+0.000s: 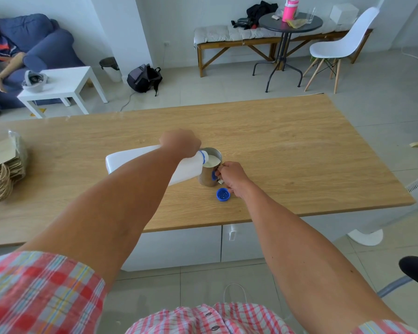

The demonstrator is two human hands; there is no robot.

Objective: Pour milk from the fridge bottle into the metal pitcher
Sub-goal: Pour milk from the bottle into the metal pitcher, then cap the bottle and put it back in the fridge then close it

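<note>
A white plastic milk bottle (130, 160) with a blue neck ring lies tipped almost level over the wooden table (299, 153), its mouth at the rim of the metal pitcher (206, 177). My left hand (180, 142) grips the bottle near its neck. White milk (212, 161) fills much of the pitcher. My right hand (232, 177) holds the pitcher's handle on its right side. The blue bottle cap (223, 194) lies upside down on the table just in front of the pitcher, beside my right hand.
A stack of paper bags with rope handles (3, 169) lies at the table's left edge. Beyond the table sit a white side table (65, 85), a person on a blue sofa (36, 42), a backpack (144, 78), a round black table (290, 24) and a white chair (340, 47).
</note>
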